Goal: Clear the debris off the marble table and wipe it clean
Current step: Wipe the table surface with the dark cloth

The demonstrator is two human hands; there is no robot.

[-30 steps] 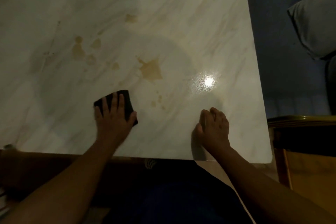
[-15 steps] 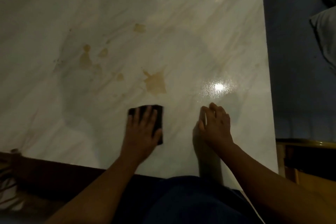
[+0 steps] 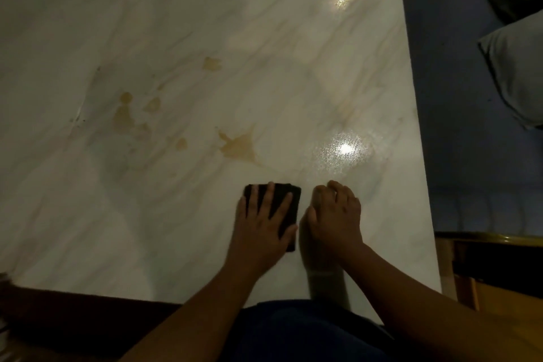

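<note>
Pale marble table [image 3: 205,23] with grey and tan veining fills most of the view, dimly lit, and a splayed brown stain [image 3: 238,145] near its middle serves as the marker. Nearer the person than that stain, and slightly to its right, lies a dark wiping pad [image 3: 289,200] flat on the marble. The left hand [image 3: 263,225] rests on top of the pad with fingers straight and spread, palm down, gripping nothing. Just right of the pad, the right hand [image 3: 335,214] sits knuckles up with bent fingers, their tips on the marble; whether it encloses anything cannot be told. Left of the stain is a cluster of smaller brown blotches [image 3: 126,117], and beyond it a single blotch [image 3: 212,64]. Right of the stain a bright light reflection [image 3: 343,148] glares on the wet-looking sheen. Farther right, past the table's edge, are blue floor [image 3: 455,97], a grey cushion [image 3: 520,67] and a wooden furniture piece [image 3: 499,273].
</note>
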